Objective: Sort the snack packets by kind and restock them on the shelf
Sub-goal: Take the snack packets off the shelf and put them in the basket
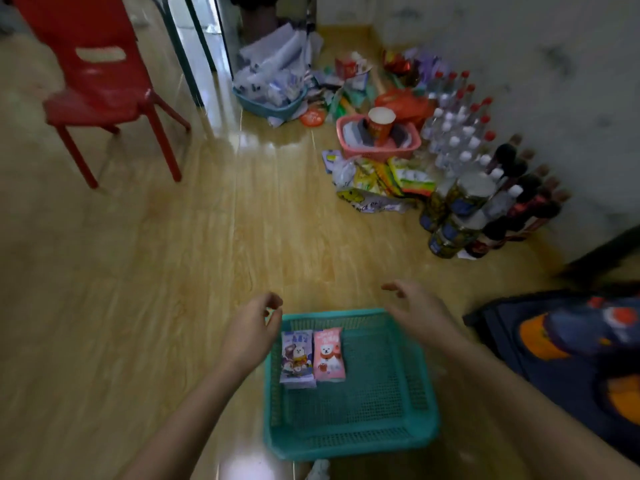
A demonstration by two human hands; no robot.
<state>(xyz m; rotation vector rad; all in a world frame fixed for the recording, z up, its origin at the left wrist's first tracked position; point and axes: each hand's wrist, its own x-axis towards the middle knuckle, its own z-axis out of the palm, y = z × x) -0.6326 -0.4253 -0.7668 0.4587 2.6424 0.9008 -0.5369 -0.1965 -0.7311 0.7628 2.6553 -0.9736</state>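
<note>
A teal plastic basket [377,441] sits on the wooden floor right in front of me. Two snack packets lie side by side in its far left corner: a purple one [297,358] and a pink one [328,353] with a white bear. My left hand [254,327] hovers over the basket's far left corner, fingers loosely curled and holding nothing. Above the basket's far right rim, my right hand [415,310] is empty, its fingers spread. A heap of yellow and green snack packets [384,183] lies further off on the floor.
A pink basket [374,152] holds a red paper cup [380,124]. Several water bottles [460,129] and dark bottles [523,206] line the right wall. A blue basket of papers [270,107] stands at the back, a red chair [100,88] at left, a dark bag [571,358] at right.
</note>
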